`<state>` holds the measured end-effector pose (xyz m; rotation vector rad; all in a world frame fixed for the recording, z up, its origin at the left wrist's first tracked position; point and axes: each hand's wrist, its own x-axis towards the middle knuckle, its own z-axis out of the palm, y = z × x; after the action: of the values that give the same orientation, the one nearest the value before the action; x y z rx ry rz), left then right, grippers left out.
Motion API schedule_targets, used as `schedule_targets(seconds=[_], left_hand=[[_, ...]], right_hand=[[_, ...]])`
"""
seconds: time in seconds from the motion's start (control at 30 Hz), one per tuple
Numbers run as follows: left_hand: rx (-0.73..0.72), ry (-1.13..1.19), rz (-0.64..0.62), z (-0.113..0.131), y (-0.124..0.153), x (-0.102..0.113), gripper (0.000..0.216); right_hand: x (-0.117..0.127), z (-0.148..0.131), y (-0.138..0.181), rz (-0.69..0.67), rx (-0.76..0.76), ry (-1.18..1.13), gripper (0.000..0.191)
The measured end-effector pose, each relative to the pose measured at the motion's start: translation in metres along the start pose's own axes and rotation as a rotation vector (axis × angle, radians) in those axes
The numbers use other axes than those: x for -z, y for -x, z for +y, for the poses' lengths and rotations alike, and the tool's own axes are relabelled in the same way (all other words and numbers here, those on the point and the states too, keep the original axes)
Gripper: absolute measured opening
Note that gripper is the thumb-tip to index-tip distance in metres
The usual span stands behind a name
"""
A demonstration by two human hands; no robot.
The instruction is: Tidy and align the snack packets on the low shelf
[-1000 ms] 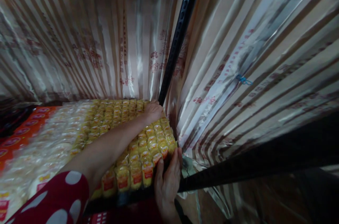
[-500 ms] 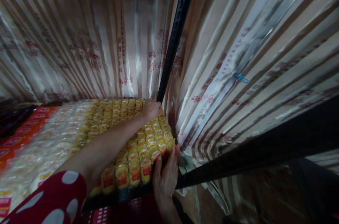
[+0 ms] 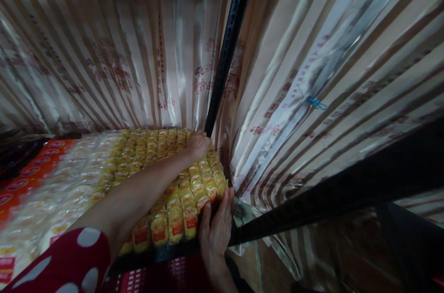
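Note:
A stack of yellow packets with red labels [image 3: 163, 168] lies on a dark shelf. My left hand [image 3: 198, 144] reaches over it to the far right corner, beside the black upright post [image 3: 229, 48]; its fingers curl down behind the packets and their tips are hidden. My right hand [image 3: 217, 228] presses flat, fingers together, against the stack's near right corner at the shelf's front edge [image 3: 166, 252]. My left sleeve [image 3: 58, 265] is red with white dots.
Pale clear-wrapped packets [image 3: 62, 191] and orange packets [image 3: 24, 177] lie to the left on the same shelf. Long striped shiny wrapped bundles [image 3: 312, 76] stand behind and to the right. A dark shelf beam [image 3: 329, 191] runs off to the right.
Both hands stay on the stack's right corners; the view has shifted slightly, and my right hand sits a little higher against the packets.

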<state>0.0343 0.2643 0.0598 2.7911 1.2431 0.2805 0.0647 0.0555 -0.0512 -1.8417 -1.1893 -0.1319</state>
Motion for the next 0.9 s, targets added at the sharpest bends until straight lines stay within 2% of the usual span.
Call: schedule_targets(seconds=[0.17, 0.3, 0.5, 0.7, 0.9], left_hand=[[-0.044, -0.046, -0.027, 0.001, -0.001, 0.001, 0.027], [-0.041, -0.054, 0.001, 0.004, -0.003, -0.001, 0.027], [-0.058, -0.006, 0.039, -0.001, -0.003, -0.001, 0.014], [0.071, 0.049, 0.046, -0.013, -0.013, 0.004, 0.022], [0.156, 0.056, -0.028, -0.016, -0.018, 0.007, 0.027]], right_hand=[[-0.001, 0.001, 0.000, -0.004, -0.006, 0.010, 0.063], [-0.002, 0.003, 0.000, 0.009, 0.007, 0.004, 0.063], [0.000, 0.000, -0.001, 0.011, 0.018, 0.010, 0.064], [0.001, -0.002, -0.003, 0.004, 0.010, -0.001, 0.063], [0.001, -0.002, -0.003, 0.012, 0.018, 0.011, 0.065]])
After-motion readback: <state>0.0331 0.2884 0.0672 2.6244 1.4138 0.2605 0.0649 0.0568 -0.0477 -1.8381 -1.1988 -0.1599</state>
